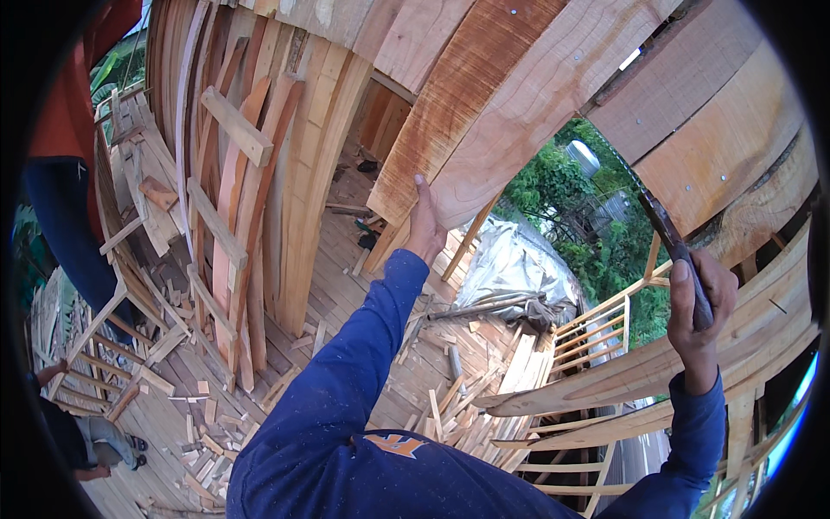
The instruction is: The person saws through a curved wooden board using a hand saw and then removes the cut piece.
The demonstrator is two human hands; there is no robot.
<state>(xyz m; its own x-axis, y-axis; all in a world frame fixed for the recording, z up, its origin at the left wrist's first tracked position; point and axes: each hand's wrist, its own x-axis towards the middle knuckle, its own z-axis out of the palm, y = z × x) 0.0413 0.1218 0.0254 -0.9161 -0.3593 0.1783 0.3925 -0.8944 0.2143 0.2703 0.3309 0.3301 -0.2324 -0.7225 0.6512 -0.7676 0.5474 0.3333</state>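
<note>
Watching remotely, right hand (pixel 702 290): I see it closed around a dark-handled saw (pixel 660 220).
Left hand (pixel 424 223): gripping the pale plank (pixel 519 130) by its end.
Silver sheet (pixel 510 259): between both hands, below.

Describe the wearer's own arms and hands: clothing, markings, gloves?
Left hand and right hand: both bare, no gloves. Left sleeve and right sleeve: long, dark blue, the left one flecked with small pale specks. They belong to a dark blue top with an orange-and-white emblem. No watch or cable visible on either wrist.
</note>
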